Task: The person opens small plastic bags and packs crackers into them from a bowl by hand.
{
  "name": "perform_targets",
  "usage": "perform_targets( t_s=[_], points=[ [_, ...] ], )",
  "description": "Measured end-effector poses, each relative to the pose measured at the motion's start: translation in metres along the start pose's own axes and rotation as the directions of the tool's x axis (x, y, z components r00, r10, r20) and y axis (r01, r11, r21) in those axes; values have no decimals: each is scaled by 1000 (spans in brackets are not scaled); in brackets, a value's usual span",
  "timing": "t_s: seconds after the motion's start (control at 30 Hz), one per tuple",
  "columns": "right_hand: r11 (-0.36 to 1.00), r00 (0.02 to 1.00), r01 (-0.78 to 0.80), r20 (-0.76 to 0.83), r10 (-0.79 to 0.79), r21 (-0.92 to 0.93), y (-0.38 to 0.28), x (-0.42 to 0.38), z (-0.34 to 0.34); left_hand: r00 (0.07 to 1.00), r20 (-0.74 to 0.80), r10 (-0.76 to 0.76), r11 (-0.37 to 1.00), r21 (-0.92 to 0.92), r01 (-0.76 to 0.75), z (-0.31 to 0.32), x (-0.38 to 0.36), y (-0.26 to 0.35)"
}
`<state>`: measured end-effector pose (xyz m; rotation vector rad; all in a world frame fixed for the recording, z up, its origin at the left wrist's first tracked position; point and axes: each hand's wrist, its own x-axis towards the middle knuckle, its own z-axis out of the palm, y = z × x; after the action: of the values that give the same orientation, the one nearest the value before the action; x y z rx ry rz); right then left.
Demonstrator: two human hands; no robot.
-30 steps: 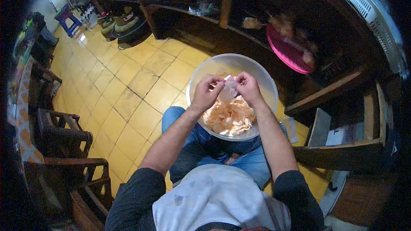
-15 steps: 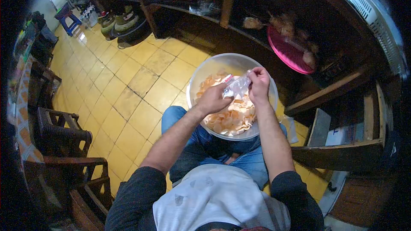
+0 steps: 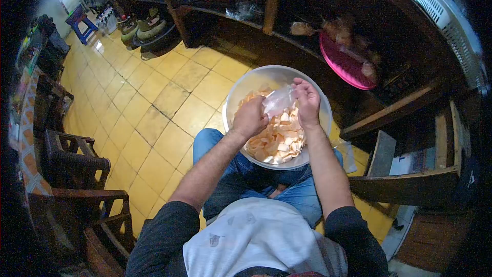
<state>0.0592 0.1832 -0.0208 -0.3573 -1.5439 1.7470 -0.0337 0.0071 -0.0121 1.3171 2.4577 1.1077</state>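
Note:
A large whitish plastic tub (image 3: 230, 128) stands in front of my crossed legs, partly filled with pale orange chips that look like crackers (image 3: 279, 141). Over them I hold a clear plastic bag (image 3: 279, 100), stretched between both hands. My left hand (image 3: 251, 117) is closed on the bag's left side, its fingertips partly hidden. At the other end, my right hand (image 3: 307, 100) pinches the bag's edge near the tub's right rim. Whether anything is inside the bag I cannot make out.
Wooden shelving (image 3: 271, 2) runs behind the tub, with a pink basket (image 3: 344, 64) on its lower level. A wooden frame (image 3: 405, 179) stands close on my right. Dark wooden chairs (image 3: 77, 156) line the left, and yellow floor tiles (image 3: 154, 128) lie between.
The bag has turned and spread out between my hands; its red print no longer shows. My left hand has shifted slightly, and my right fingers have changed their grip.

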Motion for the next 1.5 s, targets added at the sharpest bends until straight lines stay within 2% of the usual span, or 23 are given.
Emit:
perform_targets(
  t_s=[0.07,0.1,0.17,0.23,0.3,0.37,0.53,0.6,0.63,0.7,0.77,0.83,0.9,0.97,1.0,1.03,1.13,1.17,1.23,1.3,1.37,1.4,1.5],
  points=[
    [989,996,-80,-17,83,125,-4,-1,-1,983,153,-101,994,-17,105,-7,2,5],
    [954,985,-158,-21,169,254,-7,-2,-1,983,152,-99,995,-17,103,-9,3,7],
    [930,968,-249,70,239,271,-10,-6,0,976,180,-123,992,-15,128,-12,4,9],
    [899,872,-435,224,434,-49,-9,-9,6,990,121,-72,995,-59,79,-7,1,6],
    [924,877,-368,291,383,-105,-9,-12,12,998,60,-22,995,-99,28,-3,1,5],
    [954,858,-220,425,288,-203,-10,-16,19,979,-1,202,963,-183,-199,-1,1,7],
    [972,867,-189,440,231,-139,-1,-19,22,982,51,183,949,-271,-162,3,0,4],
    [989,968,-145,201,147,-23,-1,-12,16,990,56,127,960,-259,-108,3,0,3],
    [989,968,-146,204,147,-23,-1,-9,12,986,156,61,968,-251,-20,0,1,3],
    [932,991,-109,-37,129,347,-1,-1,0,967,254,-5,970,-235,66,-3,1,4],
    [930,994,-74,-48,97,361,6,2,-9,977,206,-58,988,-127,85,-2,1,6],
    [991,977,107,177,-120,77,-4,-4,-3,986,162,-49,991,-115,68,5,2,1],
    [999,956,37,290,-41,17,-19,-14,11,992,115,-47,993,-99,58,6,2,-3],
    [793,828,401,552,-100,-458,-26,-18,21,996,86,8,994,-108,1,1,0,-1],
    [792,815,423,567,-120,-440,-19,-16,20,996,87,8,994,-106,1,1,0,-2],
    [793,815,422,566,-120,-440,-9,-14,16,993,122,-12,995,-97,24,2,1,-3],
    [981,978,1,205,39,-194,4,-10,8,984,170,-45,996,-64,57,5,3,-4],
    [981,978,1,203,40,-196,4,-9,6,981,185,-59,997,-41,67,6,4,-3],
    [984,998,-13,69,1,176,-11,-5,9,981,184,-54,998,-24,59,7,4,-4],
    [982,987,69,131,-93,177,-18,-12,16,982,180,-52,999,-2,53,7,4,-5],
    [966,918,88,397,17,-245,-14,-18,18,974,224,-22,988,-144,56,7,3,-6],
    [961,891,-8,435,133,-277,-10,-16,21,974,224,-23,988,-143,56,5,3,-2],
    [961,949,7,304,81,-277,-5,-17,25,965,263,1,978,-200,53,0,1,4]
  ],
)
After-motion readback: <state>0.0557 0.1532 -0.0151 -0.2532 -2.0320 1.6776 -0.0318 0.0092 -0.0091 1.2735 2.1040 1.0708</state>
